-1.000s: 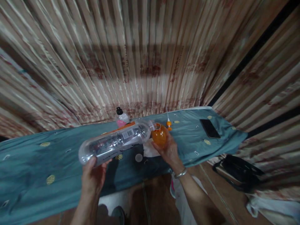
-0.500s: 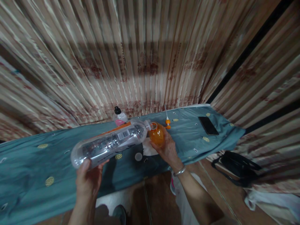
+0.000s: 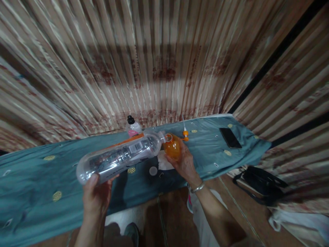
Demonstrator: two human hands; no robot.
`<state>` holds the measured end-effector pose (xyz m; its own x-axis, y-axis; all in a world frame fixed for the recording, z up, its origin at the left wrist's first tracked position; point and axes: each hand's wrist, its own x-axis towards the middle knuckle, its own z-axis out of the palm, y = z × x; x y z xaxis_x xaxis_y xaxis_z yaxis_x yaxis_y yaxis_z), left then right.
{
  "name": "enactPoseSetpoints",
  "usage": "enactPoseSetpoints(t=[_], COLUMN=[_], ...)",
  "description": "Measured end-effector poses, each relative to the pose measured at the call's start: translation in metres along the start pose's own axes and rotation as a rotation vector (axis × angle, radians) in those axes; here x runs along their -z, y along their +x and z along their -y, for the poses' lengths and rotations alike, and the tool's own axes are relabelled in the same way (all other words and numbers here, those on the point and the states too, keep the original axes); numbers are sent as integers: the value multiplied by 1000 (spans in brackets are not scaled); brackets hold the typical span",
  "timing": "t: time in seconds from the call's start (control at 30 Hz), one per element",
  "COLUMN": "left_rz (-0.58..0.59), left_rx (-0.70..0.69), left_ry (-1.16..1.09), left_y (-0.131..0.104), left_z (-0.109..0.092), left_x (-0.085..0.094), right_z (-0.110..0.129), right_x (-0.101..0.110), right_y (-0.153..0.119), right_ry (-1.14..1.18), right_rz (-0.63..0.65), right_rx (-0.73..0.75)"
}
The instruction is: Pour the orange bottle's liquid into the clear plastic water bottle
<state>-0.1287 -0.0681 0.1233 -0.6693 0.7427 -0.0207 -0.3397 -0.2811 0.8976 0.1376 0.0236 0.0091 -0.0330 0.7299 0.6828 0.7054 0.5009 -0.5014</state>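
My left hand [image 3: 99, 190] is closed round the base of a large clear plastic bottle [image 3: 115, 157] with a barcode label. The bottle lies tilted nearly level, its neck pointing right. In my right hand [image 3: 183, 161] is a small orange translucent bottle [image 3: 172, 146], its open mouth up against the clear bottle's neck. Whether liquid is flowing between them I cannot tell. An orange pump head [image 3: 185, 133] with a thin tube lies just behind the orange bottle. Below the necks, a round whitish cap [image 3: 153, 171] rests on the cloth beside a white tissue-like piece [image 3: 164, 162].
A teal patterned cloth [image 3: 205, 154] covers the long narrow surface. At its back stands a bottle with a black cap [image 3: 132, 125]. A dark phone [image 3: 230, 138] lies to the right. Pleated curtains [image 3: 164, 68] hang behind, and a black bag [image 3: 259, 183] is at lower right.
The view has shifted slightly, so the things on the cloth appear a little further right. Both hands keep their holds, and the two bottles stay mouth to mouth.
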Motion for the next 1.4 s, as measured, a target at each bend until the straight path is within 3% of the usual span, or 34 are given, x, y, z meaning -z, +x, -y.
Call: enactPoseSetpoints(t=[0.2, 0.53, 1.0, 1.4], left_rz=[39, 47, -86, -46], left_rx=[-11, -13, 38, 38], left_ry=[-16, 31, 25, -6], left_y=[-1, 6, 1, 1], left_z=[-3, 3, -6, -9], left_x=[-2, 13, -1, 0], right_z=[1, 2, 1, 0], right_x=[0, -1, -2, -3], right_y=[1, 0, 1, 1], right_ry=[4, 6, -22, -16], right_rz=[-4, -3, -31, -44], right_rx=[11, -7, 69, 73])
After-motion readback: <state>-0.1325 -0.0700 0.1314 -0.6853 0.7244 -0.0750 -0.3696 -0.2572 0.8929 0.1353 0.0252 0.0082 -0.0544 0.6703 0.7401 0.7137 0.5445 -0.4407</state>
